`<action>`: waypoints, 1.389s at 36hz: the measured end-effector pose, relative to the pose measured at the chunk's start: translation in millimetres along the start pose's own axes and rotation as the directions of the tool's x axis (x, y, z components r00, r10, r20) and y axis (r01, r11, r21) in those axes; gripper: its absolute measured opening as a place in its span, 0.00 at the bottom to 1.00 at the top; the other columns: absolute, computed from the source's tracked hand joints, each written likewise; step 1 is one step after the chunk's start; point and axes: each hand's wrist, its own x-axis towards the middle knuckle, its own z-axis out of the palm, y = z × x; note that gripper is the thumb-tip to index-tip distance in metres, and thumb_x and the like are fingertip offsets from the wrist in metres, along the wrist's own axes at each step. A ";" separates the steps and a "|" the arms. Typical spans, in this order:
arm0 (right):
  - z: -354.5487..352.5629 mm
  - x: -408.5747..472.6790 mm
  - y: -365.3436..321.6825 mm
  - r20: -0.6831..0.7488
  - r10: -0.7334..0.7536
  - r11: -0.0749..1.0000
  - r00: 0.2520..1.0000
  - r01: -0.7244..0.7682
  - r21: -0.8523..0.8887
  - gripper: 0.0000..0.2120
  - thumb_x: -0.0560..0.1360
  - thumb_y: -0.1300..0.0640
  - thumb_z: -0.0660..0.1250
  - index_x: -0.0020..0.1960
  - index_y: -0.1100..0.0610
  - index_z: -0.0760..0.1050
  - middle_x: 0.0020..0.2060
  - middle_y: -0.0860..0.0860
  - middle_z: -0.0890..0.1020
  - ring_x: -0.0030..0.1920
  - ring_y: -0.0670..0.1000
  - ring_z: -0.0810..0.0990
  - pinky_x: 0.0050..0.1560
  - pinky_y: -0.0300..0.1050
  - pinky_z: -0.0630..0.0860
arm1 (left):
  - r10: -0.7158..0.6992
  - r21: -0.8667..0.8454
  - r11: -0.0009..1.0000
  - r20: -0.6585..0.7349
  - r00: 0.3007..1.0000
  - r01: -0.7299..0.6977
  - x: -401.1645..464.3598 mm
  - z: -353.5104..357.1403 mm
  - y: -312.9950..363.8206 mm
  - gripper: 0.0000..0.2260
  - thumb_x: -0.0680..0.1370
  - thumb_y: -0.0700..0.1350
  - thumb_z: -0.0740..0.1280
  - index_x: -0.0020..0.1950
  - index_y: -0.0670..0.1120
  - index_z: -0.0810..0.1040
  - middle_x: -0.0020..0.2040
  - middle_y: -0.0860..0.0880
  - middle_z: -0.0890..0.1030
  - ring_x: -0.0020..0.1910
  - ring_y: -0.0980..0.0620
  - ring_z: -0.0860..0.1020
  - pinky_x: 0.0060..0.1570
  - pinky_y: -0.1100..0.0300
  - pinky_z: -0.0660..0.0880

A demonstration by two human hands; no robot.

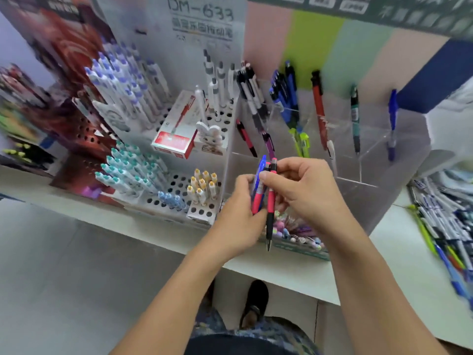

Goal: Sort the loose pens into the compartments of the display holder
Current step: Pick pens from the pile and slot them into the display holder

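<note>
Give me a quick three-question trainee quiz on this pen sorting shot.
1. True or false: the right hand pinches the pink-and-black pen.
2. What colour is the lone pen in the far-right compartment of the clear display holder?
3. The loose pens lie: A) on the floor B) on the counter at right.

Key: 1 true; 2 blue; 3 B.

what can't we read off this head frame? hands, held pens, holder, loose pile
- Held pens: exact count hidden by the left hand and right hand, head view.
- Clear display holder: near compartments hidden behind the hands.
- Loose pen pile: cut off by the right edge, blurred.
- Sign: small print blurred.
</note>
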 end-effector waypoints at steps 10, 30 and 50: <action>9.6 11.8 -18.8 -0.138 0.029 0.973 0.990 0.003 0.229 0.05 0.80 0.67 0.67 0.47 0.64 0.80 0.28 0.53 0.79 0.25 0.45 0.74 0.26 0.36 0.74 | -0.057 -0.535 0.797 0.397 0.916 0.281 29.8 -52.7 18.8 0.17 0.73 0.60 0.66 0.51 0.48 0.73 0.32 0.53 0.70 0.24 0.58 0.57 0.19 0.68 0.54; -7.4 13.9 -11.0 -0.070 0.072 0.854 0.995 -0.025 0.519 0.09 0.77 0.62 0.67 0.56 0.65 0.77 0.29 0.52 0.78 0.26 0.47 0.74 0.28 0.36 0.75 | -0.001 -0.610 0.749 0.389 0.921 0.258 44.4 -31.1 35.9 0.09 0.77 0.45 0.69 0.56 0.45 0.77 0.37 0.47 0.81 0.20 0.59 0.63 0.18 0.68 0.58; 42.9 75.9 -19.0 -0.159 -0.509 0.660 0.846 0.265 -0.703 0.05 0.79 0.58 0.70 0.51 0.59 0.80 0.44 0.54 0.84 0.45 0.55 0.81 0.49 0.54 0.78 | -0.034 -0.640 0.746 0.240 0.970 0.184 25.6 -83.4 7.8 0.10 0.84 0.43 0.60 0.64 0.44 0.75 0.39 0.48 0.76 0.25 0.54 0.65 0.21 0.64 0.62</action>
